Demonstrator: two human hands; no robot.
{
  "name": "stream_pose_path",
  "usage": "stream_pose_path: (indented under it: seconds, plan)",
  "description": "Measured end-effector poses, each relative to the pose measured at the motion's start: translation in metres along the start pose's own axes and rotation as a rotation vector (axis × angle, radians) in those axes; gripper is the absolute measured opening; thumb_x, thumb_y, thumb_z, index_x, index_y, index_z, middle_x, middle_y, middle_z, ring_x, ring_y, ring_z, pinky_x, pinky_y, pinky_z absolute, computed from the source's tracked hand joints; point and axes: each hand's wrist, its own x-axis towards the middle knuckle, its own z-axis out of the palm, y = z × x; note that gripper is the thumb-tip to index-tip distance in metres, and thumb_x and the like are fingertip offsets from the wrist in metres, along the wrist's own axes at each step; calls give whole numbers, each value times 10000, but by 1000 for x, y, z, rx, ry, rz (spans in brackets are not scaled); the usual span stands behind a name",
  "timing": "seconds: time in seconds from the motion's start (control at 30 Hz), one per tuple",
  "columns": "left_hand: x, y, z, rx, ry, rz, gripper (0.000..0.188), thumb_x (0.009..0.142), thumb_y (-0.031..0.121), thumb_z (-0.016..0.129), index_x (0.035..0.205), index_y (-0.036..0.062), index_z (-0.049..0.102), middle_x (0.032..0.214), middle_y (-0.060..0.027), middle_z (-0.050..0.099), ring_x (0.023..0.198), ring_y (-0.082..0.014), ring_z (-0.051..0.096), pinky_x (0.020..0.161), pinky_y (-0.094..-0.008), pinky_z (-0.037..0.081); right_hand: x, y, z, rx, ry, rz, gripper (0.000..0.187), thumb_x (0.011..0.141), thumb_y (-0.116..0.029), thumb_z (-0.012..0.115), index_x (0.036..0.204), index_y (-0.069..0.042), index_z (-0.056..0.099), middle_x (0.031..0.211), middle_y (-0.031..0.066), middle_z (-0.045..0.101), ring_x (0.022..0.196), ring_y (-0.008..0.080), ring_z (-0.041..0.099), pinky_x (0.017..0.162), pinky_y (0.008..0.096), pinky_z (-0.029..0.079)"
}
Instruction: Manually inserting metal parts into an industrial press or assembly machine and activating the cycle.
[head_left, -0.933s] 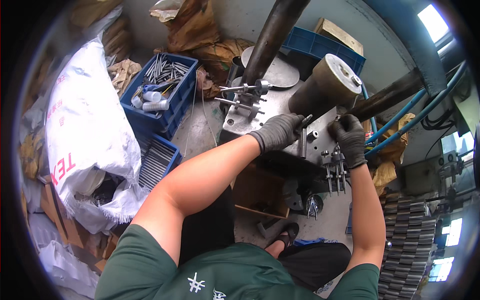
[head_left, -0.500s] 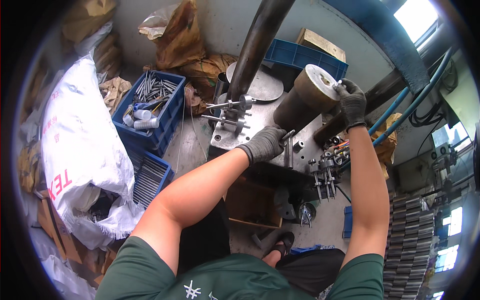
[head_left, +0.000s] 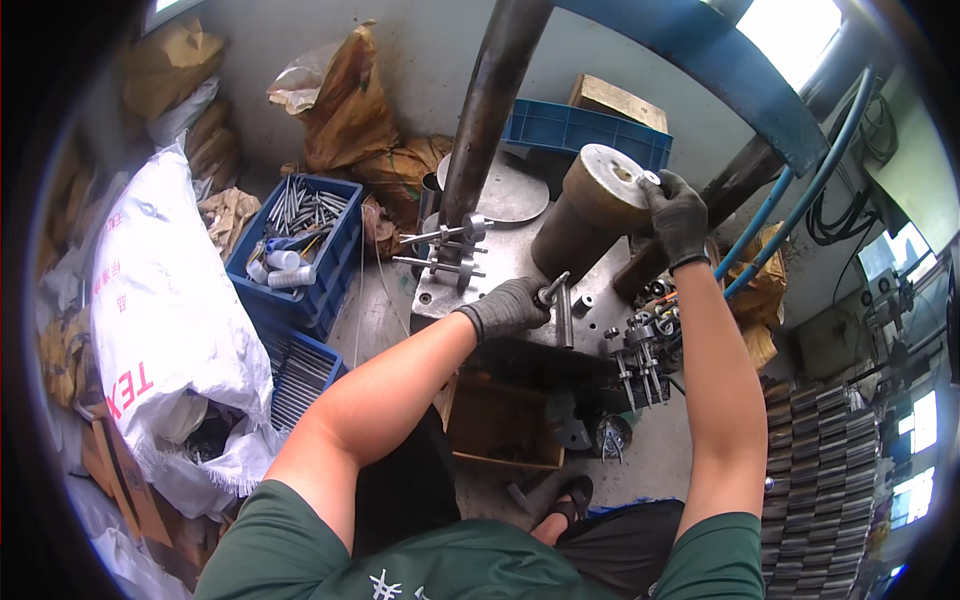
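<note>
My right hand (head_left: 680, 222), in a dark grey glove, is pinched on a small pale ring-shaped piece (head_left: 652, 178). It is held at the right rim of the top face of a big dark steel cylinder (head_left: 584, 222), which leans on the metal bench plate. Left of the cylinder's foot, my gloved left hand (head_left: 511, 308) is closed around a short metal rod (head_left: 551, 291). The rod's end crosses the top of an upright metal bar (head_left: 565, 322); whether they are joined I cannot tell. A small metal bushing (head_left: 585, 301) stands beside that bar.
Steel shaft fixtures sit at the plate's left (head_left: 456, 250) and right front (head_left: 637, 360). A thick post (head_left: 487, 120) rises behind. Blue crates (head_left: 300, 245) of metal pins and a white sack (head_left: 175, 310) lie left. Blue hoses (head_left: 810, 205) and stacked metal parts (head_left: 815, 480) are right.
The whole view has shifted slightly, so most things appear farther left. Both hands keep nearly the same places by the cylinder, and the small piece now shows its ring face.
</note>
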Motion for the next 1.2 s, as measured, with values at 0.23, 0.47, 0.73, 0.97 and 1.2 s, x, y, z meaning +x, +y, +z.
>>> stream_pose_path:
  seconds: [0.23, 0.47, 0.73, 0.97, 1.2]
  plan:
    - [-8, -13, -1, -99, -70, 63, 384, 797, 172, 799, 1130, 76, 633, 955, -69, 699, 908, -174, 641, 852, -369, 532, -134, 2, -91, 355, -241, 21, 195, 995, -204, 650, 991, -31, 739, 864, 186, 723, 801, 338, 720, 722, 423, 557]
    - [-19, -10, 12, -263, -20, 32, 267, 924, 23, 709, 1168, 84, 620, 958, 6, 622, 862, -72, 596, 763, -265, 541, -291, -10, -136, 252, -717, -6, 380, 976, -395, 687, 807, -56, 712, 824, 165, 703, 770, 378, 672, 704, 478, 527]
    - [-34, 34, 24, -587, 131, 210, 447, 932, -33, 726, 1337, 32, 547, 1201, -77, 655, 1105, -172, 646, 931, -339, 569, -327, -6, -145, 235, -997, -234, 396, 1030, -369, 560, 892, -52, 752, 900, 165, 736, 879, 377, 701, 827, 500, 551]
    - [36, 156, -24, -600, 206, 759, 411, 968, 20, 712, 1351, 33, 564, 1277, -59, 643, 1191, -156, 621, 1010, -325, 507, -327, -3, -157, 214, -1142, -166, 394, 1051, -380, 496, 1211, -100, 723, 1055, 167, 752, 1027, 356, 712, 895, 489, 555]
    - [144, 207, -66, -561, 348, 583, 383, 932, 62, 782, 1285, 38, 637, 1104, -48, 699, 986, -137, 665, 893, -287, 552, -317, 10, -145, 158, -1151, -255, 348, 980, -284, 568, 1256, -114, 695, 1147, 152, 738, 1092, 349, 697, 925, 490, 550]
